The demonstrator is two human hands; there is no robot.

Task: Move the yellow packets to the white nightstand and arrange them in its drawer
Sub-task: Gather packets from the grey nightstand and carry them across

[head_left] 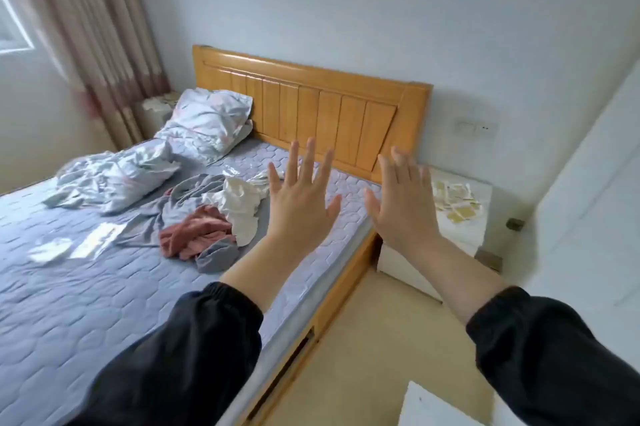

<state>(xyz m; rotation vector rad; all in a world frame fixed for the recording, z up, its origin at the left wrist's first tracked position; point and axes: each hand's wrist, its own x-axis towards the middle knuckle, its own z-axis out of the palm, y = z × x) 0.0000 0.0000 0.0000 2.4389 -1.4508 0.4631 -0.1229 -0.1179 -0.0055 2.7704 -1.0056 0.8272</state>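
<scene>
Several yellow packets (456, 203) lie scattered on top of the white nightstand (479, 235), which stands right of the bed by the wall. Its drawer front looks closed. My left hand (300, 198) is raised over the bed's right edge, fingers spread, holding nothing. My right hand (403, 203) is raised beside it, fingers apart and empty, partly covering the nightstand's left side. Both arms wear dark sleeves.
A wooden bed (311, 93) with a blue quilted mattress (86, 287) carries crumpled clothes (207, 217), pillows (207, 120) and clear plastic bags (93, 240). A second nightstand (157, 113) stands by the curtain. A white door (595, 217) is at right, and a white object (440, 406) sits low.
</scene>
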